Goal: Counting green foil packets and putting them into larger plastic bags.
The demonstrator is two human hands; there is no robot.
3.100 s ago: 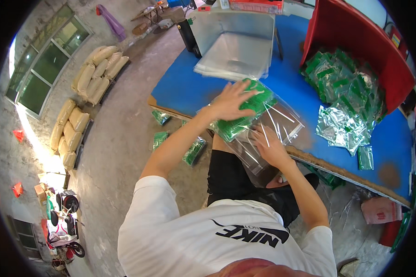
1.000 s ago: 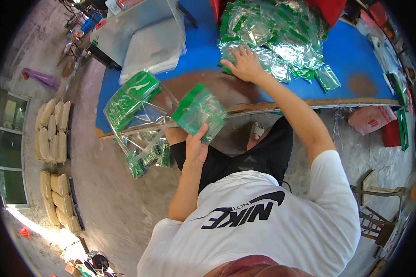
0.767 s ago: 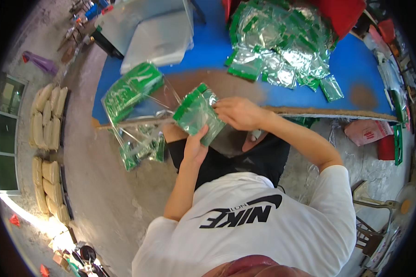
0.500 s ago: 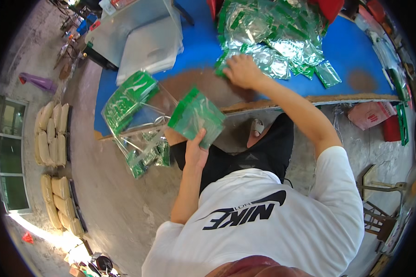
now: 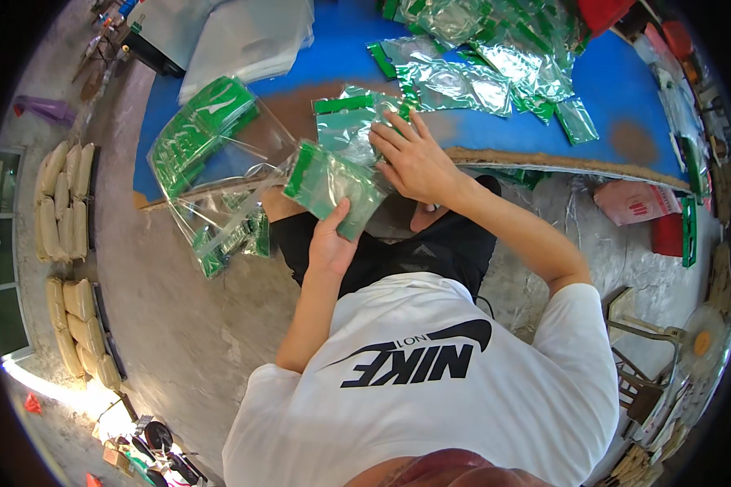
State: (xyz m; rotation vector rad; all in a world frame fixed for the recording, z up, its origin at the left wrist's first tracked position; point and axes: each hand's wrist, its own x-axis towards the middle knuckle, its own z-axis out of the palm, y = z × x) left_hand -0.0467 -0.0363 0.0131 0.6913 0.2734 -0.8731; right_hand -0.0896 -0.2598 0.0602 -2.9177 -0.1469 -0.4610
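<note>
My left hand grips a small stack of clear plastic bags with green header strips, thumb on top, above my lap. Just beyond it, my right hand lies with its fingers stretched and apart, touching more green-topped clear bags at the table's near edge. Whether its thumb pinches anything is hidden. Farther back rests a loose pile of shiny green-and-clear bags. To the left, a large clear bag with green printing overhangs the table edge, with smaller green packets in its lower part.
The table is blue with worn brown patches and a rough front edge. Large clear sheets lie at its back left. A pink bag and red bin stand right. Stacked beige sacks sit on the floor left.
My right hand has come left and nearer from the pile, bringing some bags to the table edge beside the left hand's stack. The whole view has shifted slightly.
</note>
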